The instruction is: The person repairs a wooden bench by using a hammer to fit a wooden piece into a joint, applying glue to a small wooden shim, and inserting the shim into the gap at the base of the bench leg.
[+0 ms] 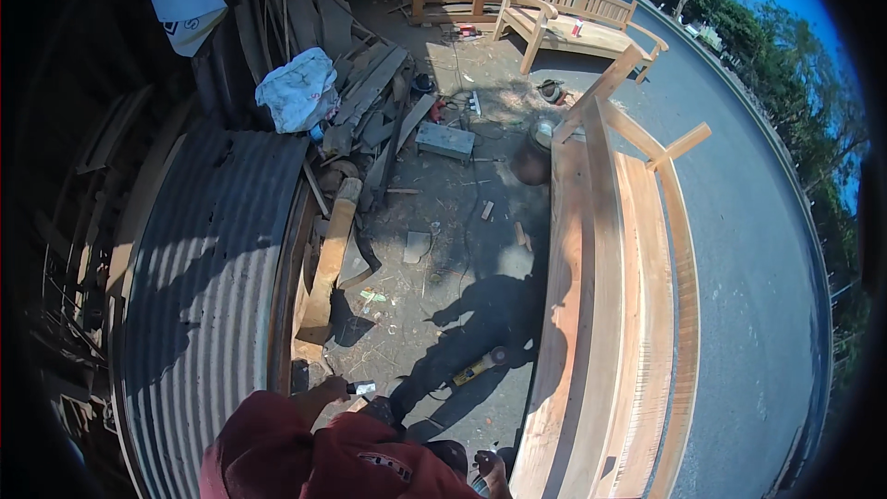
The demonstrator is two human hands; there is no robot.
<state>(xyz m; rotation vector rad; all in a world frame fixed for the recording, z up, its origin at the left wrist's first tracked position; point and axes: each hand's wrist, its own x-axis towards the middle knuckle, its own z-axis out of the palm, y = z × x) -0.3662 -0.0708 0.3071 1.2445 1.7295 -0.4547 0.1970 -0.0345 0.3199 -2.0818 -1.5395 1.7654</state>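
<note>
My left hand (330, 392), at the end of a red sleeve, is closed around a small object with a dark part and a bright silvery-white end (364, 388). What kind of thing it is I cannot make out. Low in the view, my right hand (492, 468) has its fingers curled beside the near end of a long wooden bench (564, 314). Whether it grips anything is hidden by its small size and the shade. On the ground between my hands, a little farther off, lies a yellow angle grinder (475, 371).
Corrugated metal sheeting (208, 268) runs along the left, next to a thick timber (330, 259) and a scrap-wood pile (370, 102). A grey metal box (444, 141) stands ahead. Farther back is a slatted bench (573, 18). Cords and wood offcuts (418, 246) litter the ground.
</note>
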